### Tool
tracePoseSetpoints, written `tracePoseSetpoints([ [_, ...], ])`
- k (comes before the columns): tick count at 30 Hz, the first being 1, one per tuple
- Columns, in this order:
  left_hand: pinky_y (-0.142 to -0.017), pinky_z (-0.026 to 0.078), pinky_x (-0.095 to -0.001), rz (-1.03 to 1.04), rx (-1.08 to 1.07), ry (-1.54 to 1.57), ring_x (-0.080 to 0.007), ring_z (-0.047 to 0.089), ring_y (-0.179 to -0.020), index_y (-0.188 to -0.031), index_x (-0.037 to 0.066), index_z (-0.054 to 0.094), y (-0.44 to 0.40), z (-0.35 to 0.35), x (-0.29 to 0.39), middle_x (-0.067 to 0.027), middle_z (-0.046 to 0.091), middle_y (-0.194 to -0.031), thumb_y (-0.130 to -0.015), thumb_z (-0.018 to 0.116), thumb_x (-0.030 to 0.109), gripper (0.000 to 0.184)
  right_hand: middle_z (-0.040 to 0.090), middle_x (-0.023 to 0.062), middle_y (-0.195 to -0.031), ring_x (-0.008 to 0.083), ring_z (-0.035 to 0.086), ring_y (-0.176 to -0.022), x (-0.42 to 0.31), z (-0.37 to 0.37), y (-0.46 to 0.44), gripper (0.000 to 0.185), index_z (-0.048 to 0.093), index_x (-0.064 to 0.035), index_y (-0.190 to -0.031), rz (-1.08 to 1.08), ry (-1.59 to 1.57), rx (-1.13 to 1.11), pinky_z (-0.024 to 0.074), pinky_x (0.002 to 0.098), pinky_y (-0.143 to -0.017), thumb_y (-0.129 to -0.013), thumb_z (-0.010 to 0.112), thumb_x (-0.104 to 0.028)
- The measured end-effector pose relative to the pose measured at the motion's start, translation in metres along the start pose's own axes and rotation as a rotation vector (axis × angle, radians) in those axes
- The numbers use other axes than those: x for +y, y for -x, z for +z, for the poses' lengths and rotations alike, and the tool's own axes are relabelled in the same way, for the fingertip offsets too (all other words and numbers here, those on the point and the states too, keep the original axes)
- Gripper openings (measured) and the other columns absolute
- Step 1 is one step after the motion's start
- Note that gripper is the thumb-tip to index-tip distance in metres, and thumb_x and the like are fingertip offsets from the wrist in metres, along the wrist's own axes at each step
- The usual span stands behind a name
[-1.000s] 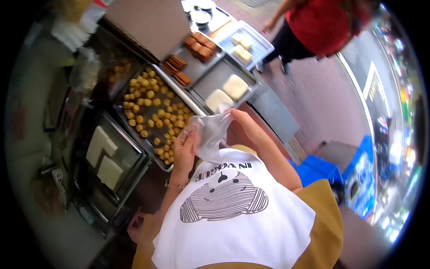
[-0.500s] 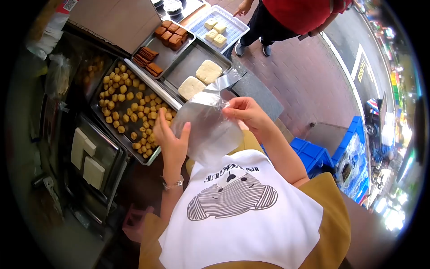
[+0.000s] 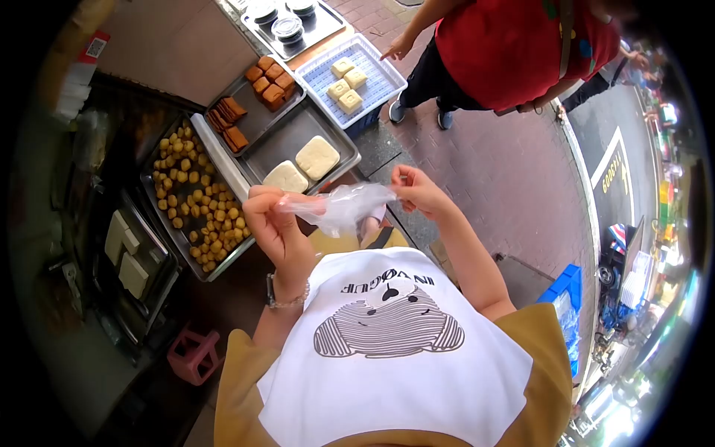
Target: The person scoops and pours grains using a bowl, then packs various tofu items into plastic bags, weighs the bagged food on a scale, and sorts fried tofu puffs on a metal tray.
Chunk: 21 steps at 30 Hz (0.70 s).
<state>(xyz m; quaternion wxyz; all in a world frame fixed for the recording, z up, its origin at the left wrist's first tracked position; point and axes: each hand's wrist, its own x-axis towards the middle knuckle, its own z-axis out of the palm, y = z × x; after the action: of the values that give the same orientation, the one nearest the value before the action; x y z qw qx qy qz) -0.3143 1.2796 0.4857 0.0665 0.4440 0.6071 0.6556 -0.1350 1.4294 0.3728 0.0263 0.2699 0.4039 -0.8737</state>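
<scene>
A clear plastic bag (image 3: 341,208) is stretched between my two hands in front of my chest. My left hand (image 3: 275,227), with a bracelet at the wrist, pinches the bag's left end. Its right end is pinched in the fingertips of my right hand (image 3: 419,192). Just beyond the bag, two large white blocks (image 3: 317,157) lie on a metal tray (image 3: 257,153). Brown blocks (image 3: 273,94) and thin brown slices (image 3: 235,138) fill the tray's far part. To the left, a dark tray (image 3: 160,195) holds several small golden balls (image 3: 216,231).
A blue-white basket (image 3: 378,67) holds several pale yellow blocks (image 3: 350,101). Behind it is a tray with lidded cups (image 3: 287,29). A person in red (image 3: 514,56) stands beyond the basket. A pink stool (image 3: 195,354) is at lower left, a blue crate (image 3: 567,298) at right.
The bag, spread wide half a second ago, is now gathered and narrow between my hands. My left hand has closed on its end. The view has shifted, and the person in red appears closer.
</scene>
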Motion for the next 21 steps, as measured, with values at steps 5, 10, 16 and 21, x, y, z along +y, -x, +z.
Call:
tracePoseSetpoints([
  [5, -0.042, 0.027, -0.0161, -0.599, -0.26, 0.256, -0.002, 0.033, -0.046, -0.09, 0.008, 0.043, -0.007, 0.038, -0.031, 0.0048, 0.039, -0.062, -0.098, 0.041, 0.021, 0.016, 0.058, 0.003, -0.104, 0.0117, 0.052, -0.1, -0.037, -0.025, 0.014, 0.064, 0.047, -0.0065, -0.12, -0.428, -0.293, 0.128, 0.0404, 0.0304, -0.09, -0.071, 0.074, -0.036],
  [10, -0.041, 0.03, -0.0177, -0.956, -0.216, 0.684, -0.0043, 0.039, -0.045, -0.093, 0.007, 0.046, -0.033, 0.089, -0.068, 0.0017, 0.048, -0.067, -0.097, 0.042, 0.022, 0.015, 0.06, 0.0059, -0.106, 0.016, 0.052, -0.107, -0.092, 0.013, 0.019, 0.042, 0.053, -0.0038, -0.118, -0.236, 0.616, -0.1, 0.0369, 0.0369, -0.096, -0.087, 0.058, -0.031],
  [16, -0.063, 0.05, -0.0214, -1.42, -0.586, 1.442, -0.0124, 0.061, -0.075, -0.123, -0.006, 0.043, -0.044, 0.087, -0.087, -0.0084, 0.061, -0.098, -0.084, 0.062, 0.028, 0.055, 0.061, 0.0082, -0.08, 0.0151, 0.06, -0.063, -0.115, -0.034, 0.009, 0.024, 0.054, -0.0055, -0.094, -0.067, -0.748, 0.245, 0.0509, 0.0255, -0.057, -0.096, 0.038, -0.024],
  [21, -0.07, 0.044, -0.021, -1.321, -0.761, 1.142, -0.0053, 0.055, -0.079, -0.095, 0.002, 0.055, -0.014, 0.12, -0.166, 0.0009, 0.058, -0.084, -0.071, 0.075, 0.013, 0.033, 0.053, 0.0076, -0.063, 0.0112, 0.045, -0.038, -0.131, -0.071, 0.017, 0.034, 0.052, -0.0054, -0.102, 0.009, -0.949, 0.023, 0.0381, 0.0247, -0.032, -0.094, 0.036, -0.034],
])
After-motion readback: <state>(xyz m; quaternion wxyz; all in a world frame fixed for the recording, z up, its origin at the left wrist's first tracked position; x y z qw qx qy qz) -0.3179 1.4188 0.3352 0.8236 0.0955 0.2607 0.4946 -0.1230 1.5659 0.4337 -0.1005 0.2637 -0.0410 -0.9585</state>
